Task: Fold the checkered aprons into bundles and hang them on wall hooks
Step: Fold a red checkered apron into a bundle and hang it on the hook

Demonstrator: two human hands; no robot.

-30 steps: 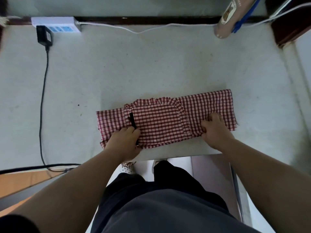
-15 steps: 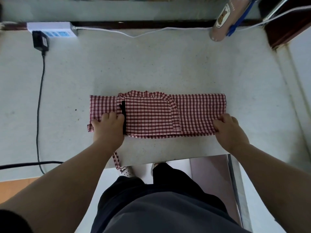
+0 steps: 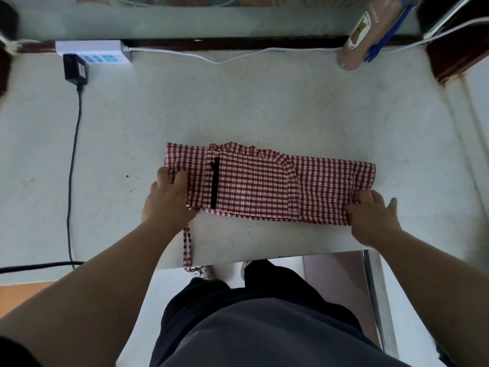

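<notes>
The checkered apron (image 3: pixel 264 186) lies folded into a long strip across the desk (image 3: pixel 238 102), close to its near edge; a tie strap (image 3: pixel 187 247) trails from its left end over that edge. The left hand (image 3: pixel 166 200) grips the strip's left end, fingers curled on the cloth; the right hand (image 3: pixel 373 215) holds the right end's near corner, fingers bent onto it, thumb spread aside.
</notes>
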